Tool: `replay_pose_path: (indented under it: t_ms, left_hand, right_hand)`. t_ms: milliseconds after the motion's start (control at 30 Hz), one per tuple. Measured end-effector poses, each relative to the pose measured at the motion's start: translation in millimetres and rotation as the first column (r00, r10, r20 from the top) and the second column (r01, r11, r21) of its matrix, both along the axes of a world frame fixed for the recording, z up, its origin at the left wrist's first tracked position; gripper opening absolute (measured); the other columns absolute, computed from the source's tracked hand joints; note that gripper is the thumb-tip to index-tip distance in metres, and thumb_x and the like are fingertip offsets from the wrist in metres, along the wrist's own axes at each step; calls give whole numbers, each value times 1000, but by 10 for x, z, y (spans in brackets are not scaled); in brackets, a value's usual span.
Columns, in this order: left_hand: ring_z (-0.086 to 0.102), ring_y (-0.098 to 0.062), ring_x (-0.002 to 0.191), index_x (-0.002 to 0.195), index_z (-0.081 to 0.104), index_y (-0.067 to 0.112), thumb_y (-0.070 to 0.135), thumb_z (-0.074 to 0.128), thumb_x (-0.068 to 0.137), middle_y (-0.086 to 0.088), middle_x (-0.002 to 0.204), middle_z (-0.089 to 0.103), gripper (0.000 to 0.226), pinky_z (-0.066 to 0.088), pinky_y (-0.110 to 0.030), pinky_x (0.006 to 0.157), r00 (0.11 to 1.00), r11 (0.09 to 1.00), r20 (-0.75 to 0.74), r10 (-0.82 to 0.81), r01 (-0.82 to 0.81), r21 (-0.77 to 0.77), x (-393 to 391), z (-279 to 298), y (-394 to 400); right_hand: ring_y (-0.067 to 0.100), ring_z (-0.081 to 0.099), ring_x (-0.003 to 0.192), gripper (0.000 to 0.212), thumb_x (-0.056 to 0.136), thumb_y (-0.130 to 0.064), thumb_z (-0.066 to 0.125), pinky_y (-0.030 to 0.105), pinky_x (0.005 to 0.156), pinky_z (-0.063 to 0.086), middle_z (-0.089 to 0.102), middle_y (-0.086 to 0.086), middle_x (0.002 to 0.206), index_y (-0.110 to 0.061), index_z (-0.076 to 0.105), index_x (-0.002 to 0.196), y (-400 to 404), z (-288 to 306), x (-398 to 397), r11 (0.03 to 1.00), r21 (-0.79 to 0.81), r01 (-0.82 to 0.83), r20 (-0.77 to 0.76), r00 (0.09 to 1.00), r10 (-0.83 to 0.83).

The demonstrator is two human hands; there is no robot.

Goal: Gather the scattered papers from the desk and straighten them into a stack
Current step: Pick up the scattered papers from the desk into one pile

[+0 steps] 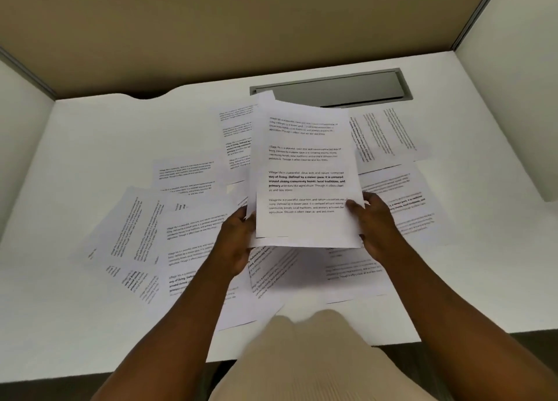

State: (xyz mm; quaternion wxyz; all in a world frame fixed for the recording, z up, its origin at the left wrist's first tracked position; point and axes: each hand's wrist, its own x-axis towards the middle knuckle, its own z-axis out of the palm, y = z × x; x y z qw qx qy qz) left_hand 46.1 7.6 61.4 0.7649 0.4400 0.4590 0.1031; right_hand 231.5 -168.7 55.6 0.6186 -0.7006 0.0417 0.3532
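Both thumbs pinched the lower edges of a small sheaf of papers [305, 174], the left hand [238, 240] and right hand [374, 228] raising it above the desk [90, 128]. Gathering seemed barely begun: loose sheets [187, 234] lay left, right and underneath; next, one hand probably had to free itself for another.

Bare forearms, no sleeves; a beige, seemingly ribbed garment [305, 358] below.

A grey cable tray [338, 88] is set in the back of the white desk [90, 146]. Beige partition [241, 23] stands behind, white panels at both sides.
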Motion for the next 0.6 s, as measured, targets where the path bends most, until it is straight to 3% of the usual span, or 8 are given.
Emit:
replay_pose_path:
  t_ms: [100, 200, 300, 400, 467, 600]
  left_hand:
    - [70, -20, 102, 123, 63, 23, 19, 55, 98, 0, 114, 73, 27, 57, -30, 71, 999, 1000, -42, -22, 22, 3, -106, 2, 17]
    - [69, -22, 97, 119, 63, 18, 28, 54, 99, -4, 114, 72, 24, 55, -29, 66, 990, 1000, -139, 10, -8, 17, -249, -34, 75]
    - [68, -24, 89, 111, 62, 18, 37, 55, 97, -6, 106, 70, 25, 55, -34, 72, 936, 980, -349, 50, 22, 199, -464, -142, 167]
    - [65, -31, 102, 116, 59, 13, 37, 70, 86, -12, 109, 69, 40, 51, -39, 92, 742, 844, -660, 118, 275, 460, -857, -351, 285]
    - [57, -34, 116, 123, 55, 9, 33, 76, 80, -17, 122, 62, 53, 43, -40, 98, 627, 811, -763, 158, 358, 462, -1132, -469, 328]
    - [44, -38, 129, 133, 48, 10, 41, 83, 70, -20, 137, 47, 79, 36, -49, 106, 464, 883, -865, 191, 304, 358, -1542, -548, 375]
  right_hand:
    - [23, 65, 105, 33, 93, -12, 59, 45, 87, 54, 67, 2, 118, -18, 55, 125, 37, -70, -63, 993, -42, -112, 23, 993, 113]
    - [25, 65, 105, 26, 93, -12, 58, 46, 89, 54, 68, 1, 115, -21, 61, 117, 64, -121, -123, 976, -87, -198, 42, 978, 202]
    - [26, 63, 107, 31, 94, -9, 57, 41, 90, 53, 65, 4, 118, -17, 59, 124, 67, -183, -165, 978, -77, -195, 37, 980, 198]
    - [23, 63, 107, 34, 94, -8, 57, 43, 94, 52, 65, 3, 120, -17, 58, 127, 41, -255, -194, 981, -60, -187, 20, 982, 188]
    - [24, 63, 109, 35, 93, -9, 58, 48, 97, 50, 65, 1, 122, -18, 58, 127, 23, -288, -205, 981, -60, -182, 6, 983, 183]
    - [22, 62, 111, 35, 94, -10, 58, 47, 99, 49, 65, -1, 123, -20, 58, 127, -16, -338, -227, 983, -44, -176, -24, 984, 175]
